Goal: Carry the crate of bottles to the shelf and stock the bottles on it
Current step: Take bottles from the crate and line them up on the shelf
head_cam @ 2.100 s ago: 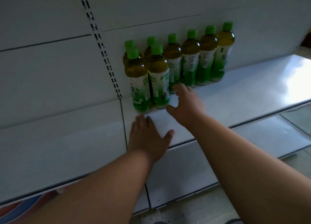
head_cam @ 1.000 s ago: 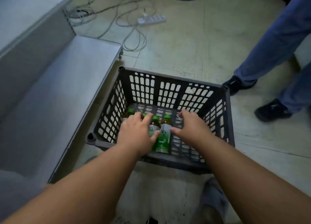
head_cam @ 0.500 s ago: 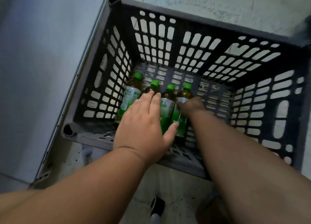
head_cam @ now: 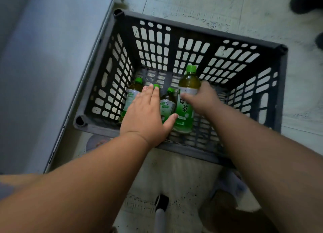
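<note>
Four green-capped bottles show in the crate (head_cam: 176, 17), which stands on the floor just beside the pale shelf base (head_cam: 43, 75) at the left of the view, so the carrying looks finished and the stocking is what remains.

Farthest left, the first bottle (head_cam: 133, 91) lies against the crate's left wall. Next to it, the second bottle (head_cam: 156, 86) shows only its cap, the rest being hidden under the left hand (head_cam: 148, 113). That hand lies over it with fingers straight and together and the thumb spread to the right; whether it presses on the bottle or merely hovers above it is hard to tell from this angle, but it grips nothing that can be seen.

Right of the hand, the third bottle (head_cam: 167, 104) lies on the crate floor with its label up. Beside it, the fourth bottle (head_cam: 187, 99) is raised, its cap standing higher than the others, with the right hand (head_cam: 203, 99) wrapped around its upper body, fingers curled over the label.

By my judgement, at least three bottles are still to be picked out, and the held one has yet to leave the crate. The shelf boards where bottles would stand are not in view, so the count already stocked cannot be read.
</note>
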The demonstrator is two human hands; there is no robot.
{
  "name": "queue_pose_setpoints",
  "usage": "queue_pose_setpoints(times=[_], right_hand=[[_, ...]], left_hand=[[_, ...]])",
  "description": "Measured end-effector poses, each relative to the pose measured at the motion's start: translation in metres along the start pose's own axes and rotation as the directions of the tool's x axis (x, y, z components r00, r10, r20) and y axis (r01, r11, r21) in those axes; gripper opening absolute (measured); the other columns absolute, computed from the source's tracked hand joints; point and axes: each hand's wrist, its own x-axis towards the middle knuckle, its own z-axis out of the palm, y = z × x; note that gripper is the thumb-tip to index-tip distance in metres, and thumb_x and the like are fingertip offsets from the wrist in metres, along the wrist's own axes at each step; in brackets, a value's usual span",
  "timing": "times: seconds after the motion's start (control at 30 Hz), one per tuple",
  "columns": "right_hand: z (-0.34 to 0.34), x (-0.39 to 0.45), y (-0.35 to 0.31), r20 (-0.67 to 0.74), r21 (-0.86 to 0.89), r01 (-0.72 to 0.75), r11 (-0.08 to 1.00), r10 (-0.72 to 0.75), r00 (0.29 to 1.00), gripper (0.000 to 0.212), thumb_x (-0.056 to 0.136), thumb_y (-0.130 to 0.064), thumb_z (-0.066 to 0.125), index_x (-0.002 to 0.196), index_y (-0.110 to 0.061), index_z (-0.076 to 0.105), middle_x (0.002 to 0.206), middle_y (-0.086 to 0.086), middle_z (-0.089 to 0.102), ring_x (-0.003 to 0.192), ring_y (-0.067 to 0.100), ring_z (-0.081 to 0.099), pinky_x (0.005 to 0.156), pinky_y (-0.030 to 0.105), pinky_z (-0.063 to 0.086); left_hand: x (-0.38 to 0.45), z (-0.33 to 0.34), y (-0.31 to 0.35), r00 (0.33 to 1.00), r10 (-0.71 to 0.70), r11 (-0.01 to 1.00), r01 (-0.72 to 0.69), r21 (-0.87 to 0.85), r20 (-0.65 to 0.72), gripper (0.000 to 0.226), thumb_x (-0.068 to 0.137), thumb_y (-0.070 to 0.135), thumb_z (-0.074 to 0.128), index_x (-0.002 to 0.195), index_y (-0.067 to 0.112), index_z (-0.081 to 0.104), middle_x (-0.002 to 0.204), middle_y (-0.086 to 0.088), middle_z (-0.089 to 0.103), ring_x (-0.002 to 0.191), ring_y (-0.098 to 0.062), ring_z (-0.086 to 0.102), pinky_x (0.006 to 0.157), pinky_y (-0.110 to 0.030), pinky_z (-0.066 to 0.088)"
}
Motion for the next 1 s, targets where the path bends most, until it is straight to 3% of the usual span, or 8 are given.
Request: queue_pose_setpoints(times=[0.17,0.23,0.37,0.47,0.57,0.73,0.83,1.0], right_hand=[[-0.052,-0.097,-0.074,-0.021,0.022,0.311,0.950,-0.311,0.950,0.059,0.075,-0.039,0.081,0.122,-0.027,0.048,0.104,-0.005,0.064,0.092,0.014,0.066,0.078,0.038,0.056],[-0.056,-0.136,-0.110,-0.019,0.006,0.438,0.899,-0.438,0.899,0.061,0.066,-0.044,0.083,0.116,-0.032,0.050,0.102,-0.007,0.068,0.091,0.013,0.068,0.082,0.041,0.058],[-0.035,-0.215,-0.196,0.059,0.013,0.663,0.749,-0.662,0.747,0.055,0.074,-0.027,0.086,0.114,-0.030,0.049,0.095,-0.010,0.067,0.078,-0.004,0.065,0.072,0.019,0.053],[-0.006,-0.274,-0.257,0.142,0.063,0.773,0.632,-0.772,0.620,0.063,0.066,-0.035,0.087,0.118,-0.032,0.051,0.102,-0.009,0.069,0.088,0.004,0.068,0.083,0.034,0.058],[0.027,-0.318,-0.305,0.196,0.143,0.825,0.547,-0.833,0.518,0.071,0.057,-0.046,0.084,0.119,-0.036,0.051,0.108,-0.009,0.069,0.098,0.013,0.069,0.086,0.045,0.059],[0.082,-0.346,-0.361,0.261,0.247,0.863,0.440,-0.888,0.378,0.061,0.073,-0.030,0.086,0.121,-0.036,0.049,0.112,-0.010,0.066,0.101,0.013,0.067,0.086,0.041,0.058],[0.116,-0.333,-0.388,0.317,0.235,0.885,0.401,-0.893,0.320,0.059,0.074,-0.026,0.086,0.119,-0.035,0.049,0.105,-0.014,0.065,0.095,0.008,0.066,0.078,0.030,0.057],[0.182,-0.288,-0.435,0.359,0.232,0.907,0.351,-0.898,0.256,0.063,0.070,-0.039,0.085,0.121,-0.035,0.049,0.103,-0.012,0.067,0.095,0.011,0.066,0.082,0.039,0.058]], left_hand=[[-0.033,-0.045,-0.003,0.998,-0.070,0.926,0.062,-0.373,-0.008,0.094,0.081,0.067,0.062,0.155,0.020,0.026,0.157,0.001,0.035,0.143,-0.017,0.033,0.117,-0.037,0.030],[-0.061,-0.083,-0.011,0.991,-0.109,0.875,0.060,-0.480,-0.074,0.094,0.077,0.063,0.071,0.151,0.020,0.033,0.151,0.000,0.042,0.137,-0.016,0.041,0.110,-0.028,0.034],[-0.126,-0.165,-0.057,0.965,-0.161,0.894,0.054,-0.445,-0.206,0.097,0.074,0.060,0.075,0.151,0.019,0.034,0.150,-0.003,0.043,0.135,-0.018,0.041,0.108,-0.027,0.033],[-0.182,-0.221,-0.099,0.920,-0.261,0.896,0.118,-0.429,-0.292,0.101,0.073,0.063,0.074,0.153,0.020,0.030,0.153,-0.001,0.039,0.137,-0.017,0.040,0.113,-0.037,0.035],[-0.226,-0.265,-0.133,0.841,-0.364,0.885,0.177,-0.431,-0.401,0.100,0.072,0.064,0.074,0.152,0.024,0.030,0.152,0.002,0.040,0.135,-0.016,0.041,0.110,-0.039,0.040],[-0.252,-0.284,-0.189,0.767,-0.481,0.838,0.260,-0.479,-0.425,0.102,0.073,0.070,0.069,0.154,0.023,0.028,0.154,0.001,0.039,0.137,-0.017,0.040,0.108,-0.044,0.042],[-0.243,-0.273,-0.225,0.729,-0.536,0.822,0.339,-0.457,-0.425,0.102,0.074,0.079,0.057,0.154,0.023,0.026,0.156,0.001,0.036,0.139,-0.016,0.036,0.112,-0.039,0.036],[-0.205,-0.247,-0.289,0.631,-0.709,0.698,0.563,-0.443,-0.316,0.106,0.073,0.088,0.024,0.157,0.023,0.017,0.165,0.000,0.017,0.149,-0.018,0.016,0.121,-0.037,0.017]])
